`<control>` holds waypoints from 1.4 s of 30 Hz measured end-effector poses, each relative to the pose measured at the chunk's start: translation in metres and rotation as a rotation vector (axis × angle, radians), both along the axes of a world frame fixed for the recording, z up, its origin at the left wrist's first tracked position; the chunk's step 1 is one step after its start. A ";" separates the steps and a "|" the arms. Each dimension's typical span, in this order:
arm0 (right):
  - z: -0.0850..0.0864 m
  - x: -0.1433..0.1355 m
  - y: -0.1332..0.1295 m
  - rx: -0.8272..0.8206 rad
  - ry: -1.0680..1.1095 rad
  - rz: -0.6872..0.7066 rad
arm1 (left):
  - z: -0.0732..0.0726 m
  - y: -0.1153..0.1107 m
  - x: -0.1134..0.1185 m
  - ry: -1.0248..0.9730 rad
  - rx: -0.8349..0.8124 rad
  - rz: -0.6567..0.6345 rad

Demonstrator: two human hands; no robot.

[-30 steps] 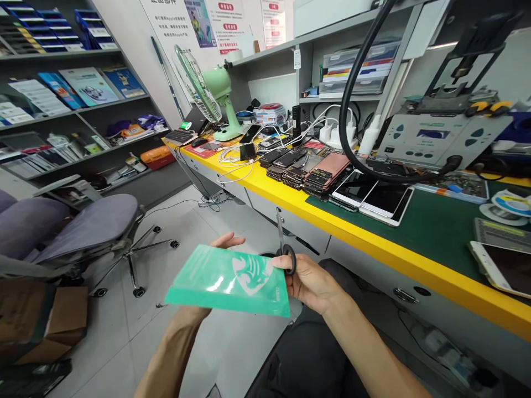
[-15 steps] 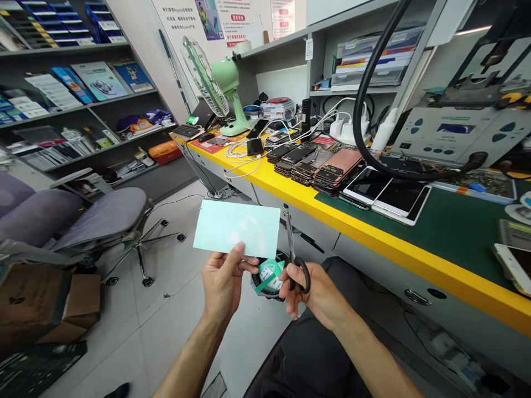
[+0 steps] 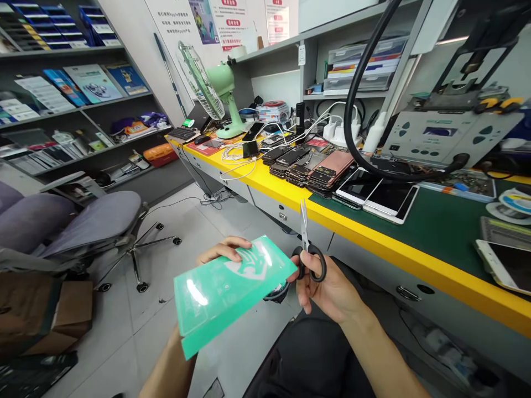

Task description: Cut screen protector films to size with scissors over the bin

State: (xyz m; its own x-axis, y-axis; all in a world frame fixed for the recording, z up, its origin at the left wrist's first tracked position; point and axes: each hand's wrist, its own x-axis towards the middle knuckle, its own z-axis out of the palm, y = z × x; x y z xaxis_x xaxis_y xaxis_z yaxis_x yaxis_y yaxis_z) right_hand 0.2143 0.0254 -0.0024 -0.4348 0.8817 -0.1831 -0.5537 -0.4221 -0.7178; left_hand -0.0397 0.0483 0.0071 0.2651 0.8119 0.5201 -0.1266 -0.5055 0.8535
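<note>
Green packet (image 3: 215,298) in the left hand (image 3: 218,251), scissors (image 3: 305,235) in the right (image 3: 329,287)

The left hand grasps the packet over its far edge, above the floor (image 3: 145,337); the right grips the scissors by their 2 black loops, blades upward. This looks like positioning the packet; a cut would call for turning the blades toward an edge. The packet hides the left thumb and most of a dark container (image 3: 277,294). Right-hand contact at its corner is unclear.

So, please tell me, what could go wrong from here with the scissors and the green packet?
The scissors in the right hand have their blades slightly apart, close to the green packet, so they might nick it or the left hand. Also, that hand holds the packet above the floor, where it could fall if the grip loosens.
</note>
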 end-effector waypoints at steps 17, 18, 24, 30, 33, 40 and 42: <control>0.012 -0.018 0.026 0.270 -0.365 -0.196 | 0.006 -0.037 0.060 -0.222 -0.522 0.184; 0.012 -0.018 0.026 0.289 -0.369 -0.185 | 0.008 -0.034 0.065 -0.275 -0.518 0.260; 0.011 -0.011 0.008 0.416 -0.321 -0.040 | 0.031 -0.016 0.071 -0.466 -0.475 0.414; 0.000 -0.025 -0.013 0.386 -0.346 0.173 | 0.039 -0.014 0.072 -0.508 -0.383 0.410; 0.001 -0.030 -0.015 0.385 -0.368 0.191 | 0.038 -0.016 0.073 -0.486 -0.430 0.434; 0.002 -0.033 -0.012 0.385 -0.388 0.218 | 0.035 -0.024 0.065 -0.443 -0.504 0.498; 0.001 -0.036 -0.012 0.383 -0.394 0.225 | 0.033 -0.025 0.064 -0.453 -0.496 0.499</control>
State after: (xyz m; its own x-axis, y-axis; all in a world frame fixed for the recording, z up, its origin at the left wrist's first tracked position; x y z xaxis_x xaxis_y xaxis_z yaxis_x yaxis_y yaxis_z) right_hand 0.1784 0.0135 -0.0015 -0.5823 0.8110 -0.0556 -0.1417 -0.1686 -0.9754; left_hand 0.0239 0.0229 0.0404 -0.3349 0.9414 0.0411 -0.3723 -0.1723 0.9120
